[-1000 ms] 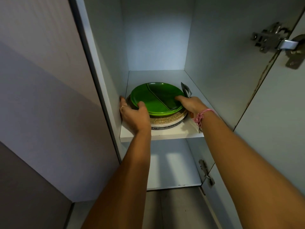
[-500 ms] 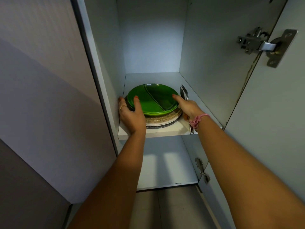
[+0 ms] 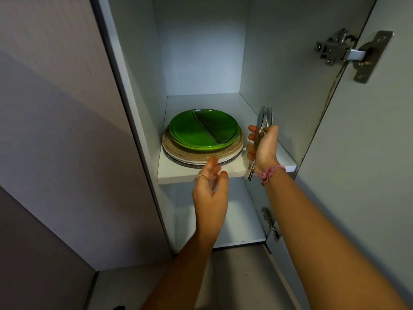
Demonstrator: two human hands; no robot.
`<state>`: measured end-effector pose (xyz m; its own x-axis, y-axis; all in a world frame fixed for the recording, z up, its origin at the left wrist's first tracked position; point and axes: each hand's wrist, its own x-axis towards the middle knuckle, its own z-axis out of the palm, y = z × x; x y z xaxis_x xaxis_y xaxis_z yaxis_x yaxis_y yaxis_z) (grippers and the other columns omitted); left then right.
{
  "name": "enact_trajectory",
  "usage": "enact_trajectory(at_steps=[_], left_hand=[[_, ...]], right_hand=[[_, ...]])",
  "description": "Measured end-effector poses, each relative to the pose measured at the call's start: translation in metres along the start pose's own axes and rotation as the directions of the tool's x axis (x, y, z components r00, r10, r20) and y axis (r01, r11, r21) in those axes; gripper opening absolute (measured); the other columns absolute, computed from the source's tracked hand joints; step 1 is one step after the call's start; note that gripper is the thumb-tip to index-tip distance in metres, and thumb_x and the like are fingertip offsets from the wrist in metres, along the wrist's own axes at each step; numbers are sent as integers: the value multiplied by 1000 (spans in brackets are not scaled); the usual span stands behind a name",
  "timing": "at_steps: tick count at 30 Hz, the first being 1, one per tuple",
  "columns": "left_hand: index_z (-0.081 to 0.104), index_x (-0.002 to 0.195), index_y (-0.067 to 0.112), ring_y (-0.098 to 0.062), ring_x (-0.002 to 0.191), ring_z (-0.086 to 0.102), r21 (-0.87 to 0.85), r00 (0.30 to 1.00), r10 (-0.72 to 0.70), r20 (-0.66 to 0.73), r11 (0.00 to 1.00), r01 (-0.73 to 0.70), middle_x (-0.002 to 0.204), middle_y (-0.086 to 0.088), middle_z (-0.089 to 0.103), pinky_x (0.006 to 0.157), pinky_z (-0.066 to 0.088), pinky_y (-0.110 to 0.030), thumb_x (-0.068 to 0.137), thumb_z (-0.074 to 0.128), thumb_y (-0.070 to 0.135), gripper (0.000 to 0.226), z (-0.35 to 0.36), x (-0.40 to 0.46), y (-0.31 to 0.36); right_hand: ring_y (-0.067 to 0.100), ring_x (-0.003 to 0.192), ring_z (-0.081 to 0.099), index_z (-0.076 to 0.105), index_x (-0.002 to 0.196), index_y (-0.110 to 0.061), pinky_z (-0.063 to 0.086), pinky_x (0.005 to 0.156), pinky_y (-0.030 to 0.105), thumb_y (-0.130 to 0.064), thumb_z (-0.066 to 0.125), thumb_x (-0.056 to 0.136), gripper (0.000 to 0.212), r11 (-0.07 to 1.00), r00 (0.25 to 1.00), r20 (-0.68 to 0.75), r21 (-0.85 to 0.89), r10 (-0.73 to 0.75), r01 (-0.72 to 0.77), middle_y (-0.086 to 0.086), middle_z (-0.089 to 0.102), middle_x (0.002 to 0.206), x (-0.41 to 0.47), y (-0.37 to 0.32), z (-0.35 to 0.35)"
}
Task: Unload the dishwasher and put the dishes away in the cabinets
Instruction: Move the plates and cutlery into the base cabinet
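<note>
A stack of plates (image 3: 202, 153) rests on the white cabinet shelf (image 3: 178, 173), with green plates (image 3: 201, 130) on top and speckled and white ones beneath. My left hand (image 3: 210, 189) hovers just in front of the shelf edge, fingers loose and blurred, holding nothing. To the right of the stack, my right hand (image 3: 263, 146) grips a bundle of cutlery (image 3: 262, 124), a knife and forks, tips pointing up. A pink band circles that wrist.
The open cabinet door (image 3: 368, 153) stands at the right with metal hinges (image 3: 344, 52) on its inner face. The neighbouring closed door (image 3: 55, 108) fills the left. A lower shelf (image 3: 237, 229) sits below the plates. The back half of the upper shelf is bare.
Both hands have let go of the plate stack and pulled back towards me. My left hand dropped below the shelf edge; my right hand rose beside the stack with the cutlery.
</note>
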<state>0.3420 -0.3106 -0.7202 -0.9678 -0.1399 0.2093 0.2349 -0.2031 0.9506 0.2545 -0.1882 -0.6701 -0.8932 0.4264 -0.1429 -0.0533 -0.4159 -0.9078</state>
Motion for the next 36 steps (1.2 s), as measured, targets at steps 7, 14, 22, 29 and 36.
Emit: enact_trajectory(at_steps=[7,14,22,29,36], left_hand=[[56,117,39,2,108,60,138,959,-128,254,986,96,107,26,64,95,47,-22,91,60,27,29,4,-12,-10],[49,130,28,-9,94,66,121,887,-277,369,961,249,105,5,66,84,55,-27,99,43,24,31,5,-17,-3],[50,104,15,-6,53,38,105,868,-394,303,919,380,63,0,41,45,32,-15,102,36,23,16,10,-16,2],[55,95,17,-7,53,37,-50,884,-422,200,897,440,72,-1,44,44,32,-15,101,39,26,19,11,-13,1],[57,95,19,-7,53,32,-102,920,-366,141,919,382,74,0,46,41,27,-15,103,35,20,24,7,-7,1]], right_hand=[[5,34,27,57,85,-14,22,33,16,-31,22,97,40,997,987,159,67,28,-40,-5,37,53,-32,11,5],[10,48,34,49,72,-17,31,46,24,-25,32,97,31,974,990,141,-226,13,20,-2,38,56,-59,16,0],[6,78,55,59,83,-25,45,74,19,-16,41,100,26,892,962,265,-417,-63,173,-5,60,82,-79,25,-1],[21,88,66,71,96,-12,54,86,34,-20,47,99,26,902,974,220,-410,-43,133,9,72,91,-80,13,-12],[13,59,62,54,87,-22,53,58,30,-23,37,102,23,944,985,54,-282,-165,173,1,64,67,-68,-21,-13]])
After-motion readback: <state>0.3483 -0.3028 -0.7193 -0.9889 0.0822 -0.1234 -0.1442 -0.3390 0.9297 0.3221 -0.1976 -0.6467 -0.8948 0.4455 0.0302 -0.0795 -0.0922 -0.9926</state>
